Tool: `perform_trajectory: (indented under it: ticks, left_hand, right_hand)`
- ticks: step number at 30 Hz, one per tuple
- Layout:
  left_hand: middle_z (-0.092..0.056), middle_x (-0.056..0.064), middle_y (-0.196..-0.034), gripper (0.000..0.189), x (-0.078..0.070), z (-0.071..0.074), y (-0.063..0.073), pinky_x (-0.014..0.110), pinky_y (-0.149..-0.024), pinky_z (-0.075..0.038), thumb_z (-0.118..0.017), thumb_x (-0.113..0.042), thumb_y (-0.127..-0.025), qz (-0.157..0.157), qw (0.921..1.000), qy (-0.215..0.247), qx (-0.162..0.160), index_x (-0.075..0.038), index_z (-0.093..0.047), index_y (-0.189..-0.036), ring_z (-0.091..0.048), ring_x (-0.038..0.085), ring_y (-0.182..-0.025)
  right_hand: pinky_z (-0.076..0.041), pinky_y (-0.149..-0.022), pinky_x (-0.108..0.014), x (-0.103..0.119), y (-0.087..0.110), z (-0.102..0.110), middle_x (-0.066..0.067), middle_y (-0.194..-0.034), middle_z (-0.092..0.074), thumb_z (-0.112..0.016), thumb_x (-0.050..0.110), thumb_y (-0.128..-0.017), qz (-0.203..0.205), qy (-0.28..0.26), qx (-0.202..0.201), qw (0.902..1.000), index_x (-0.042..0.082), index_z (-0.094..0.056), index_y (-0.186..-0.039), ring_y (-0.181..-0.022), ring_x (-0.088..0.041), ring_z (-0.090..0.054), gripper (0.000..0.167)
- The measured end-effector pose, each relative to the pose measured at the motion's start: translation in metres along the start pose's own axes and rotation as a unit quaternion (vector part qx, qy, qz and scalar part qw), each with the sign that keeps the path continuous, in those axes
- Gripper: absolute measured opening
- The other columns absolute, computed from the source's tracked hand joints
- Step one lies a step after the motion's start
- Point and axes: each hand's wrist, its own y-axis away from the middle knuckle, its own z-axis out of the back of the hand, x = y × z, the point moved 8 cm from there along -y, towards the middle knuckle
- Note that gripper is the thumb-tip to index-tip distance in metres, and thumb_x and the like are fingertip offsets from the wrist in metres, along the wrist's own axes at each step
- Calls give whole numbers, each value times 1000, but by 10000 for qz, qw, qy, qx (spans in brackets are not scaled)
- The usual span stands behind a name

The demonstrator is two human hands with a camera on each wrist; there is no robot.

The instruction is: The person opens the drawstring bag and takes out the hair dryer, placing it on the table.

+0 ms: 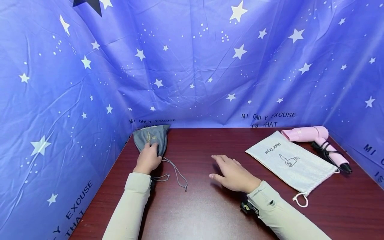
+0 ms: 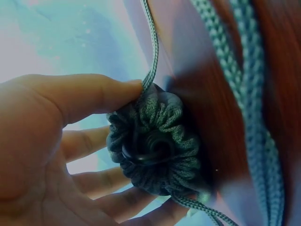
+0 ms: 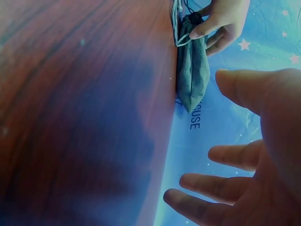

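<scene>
A dark grey drawstring pouch (image 1: 162, 136) with a yellow hair dryer print lies at the back left of the table. My left hand (image 1: 149, 159) grips it near its gathered mouth. In the left wrist view the thumb presses one side of the ruffled opening (image 2: 157, 117), with the fingers behind it. Something dark and curved, perhaps a cable, shows inside the opening. Grey drawstrings (image 1: 177, 171) trail to the right onto the table. My right hand (image 1: 235, 174) hovers over the middle of the table, its fingers spread and holding nothing.
On the right a white drawstring bag (image 1: 282, 166) marked "Hair Dryer" lies flat. Beside it, further back, is a pink hair dryer (image 1: 309, 134) with its black cord wound round the handle. A blue star-print curtain (image 1: 192, 66) borders the dark red table (image 1: 192, 213).
</scene>
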Motion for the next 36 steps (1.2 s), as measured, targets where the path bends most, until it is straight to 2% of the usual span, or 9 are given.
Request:
perform_trajectory:
  ticks: [7,15,25,32,36]
  left_hand:
    - [-50,34,-141,60,-9,-3,2,59,-99,-51,-76,-17,-90,-143,9996,-199,114,2,-55,-143,-61,49,-120]
    - [-56,33,-131,57,-26,-4,6,57,-92,-55,-78,-21,-86,-366,9981,-492,82,3,-60,-135,-67,47,-106]
    - [-56,32,-126,57,-43,-7,13,56,-85,-57,-83,-28,-82,-499,9970,-544,224,3,-64,-126,-69,46,-93]
    - [-56,31,-126,59,-51,-7,17,55,-85,-57,-87,-33,-80,-533,9968,-510,295,1,-65,-124,-69,45,-92]
    - [-56,31,-128,60,-55,-5,19,56,-88,-56,-85,-39,-84,-501,9975,-372,325,-2,-66,-127,-69,45,-97]
  right_hand:
    - [-37,-110,-71,-1,-1,-2,-19,-149,-54,-70,45,-97,-3,98,2,10000,6,-45,-153,-139,-38,-52,73]
    - [-37,-108,-73,5,0,0,-18,-147,-55,-70,43,-97,89,163,7,9998,5,-48,-151,-138,-36,-53,70]
    - [-34,-111,-73,8,0,-4,-17,-149,-53,-71,42,-96,92,136,52,9999,6,-48,-151,-140,-36,-51,70]
    - [-35,-111,-72,14,-11,-6,-17,-149,-54,-71,44,-96,198,118,-7,9997,7,-49,-150,-140,-36,-51,69]
    - [-34,-113,-70,22,-24,-11,-18,-150,-53,-70,43,-97,237,43,81,9997,7,-50,-150,-142,-35,-49,68]
